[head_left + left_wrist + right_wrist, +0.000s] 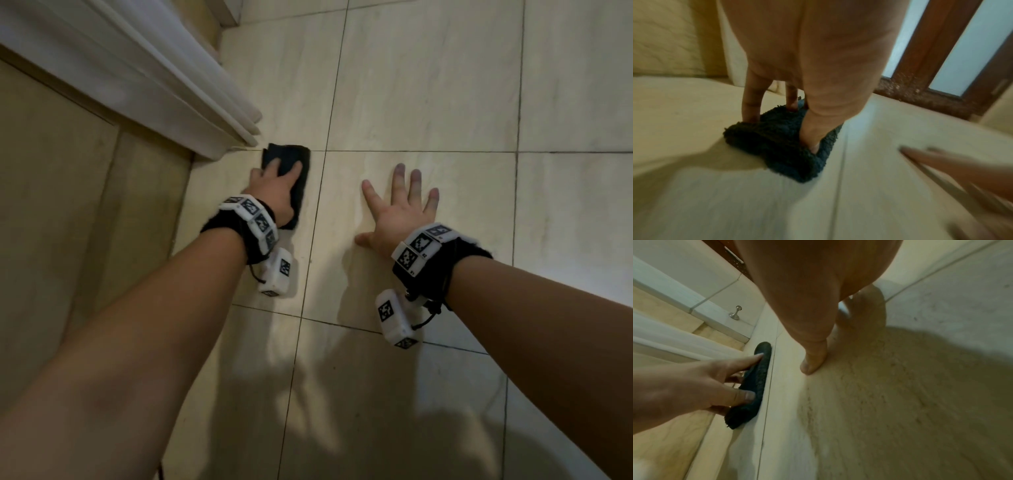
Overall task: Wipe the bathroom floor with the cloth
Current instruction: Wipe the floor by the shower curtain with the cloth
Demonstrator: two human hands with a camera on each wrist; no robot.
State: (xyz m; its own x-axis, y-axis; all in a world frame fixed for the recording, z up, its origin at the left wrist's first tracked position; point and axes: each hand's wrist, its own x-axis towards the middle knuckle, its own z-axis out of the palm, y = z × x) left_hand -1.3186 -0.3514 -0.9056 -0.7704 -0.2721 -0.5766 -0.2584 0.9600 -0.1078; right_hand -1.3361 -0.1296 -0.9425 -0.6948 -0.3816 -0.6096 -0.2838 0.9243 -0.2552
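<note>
Pale marbled floor tiles (428,102) fill most of the head view, crossed by thin dark grout lines; wide bare tile runs across the whole right half and the upper centre of the frame. At the upper left a white moulded door frame (164,78) slants down to the floor and ends just above and left of the cloth (291,161), with a beige panel below it at the left edge. In the right wrist view a small metal door stop (735,313) stands at the base of the white trim at centre left. The left wrist view shows a brown wooden frame with pale panes (941,68) at the upper right.

The dark, nubby cloth lies folded on the tile just left of a vertical grout line, close to the foot of the door frame. The left hand (277,186) lies on top of it, arm reaching in from the lower left. Its fingers are straight and slightly spread, their tips pushed down into the pile, and the thumb rests on the cloth's near edge.

The right hand (397,209) is planted flat on bare tile to the right of that grout line, well apart from the cloth, fingers fanned wide, thumb out to the left, holding nothing. Both wrists carry black bands with white marker blocks (253,219).
</note>
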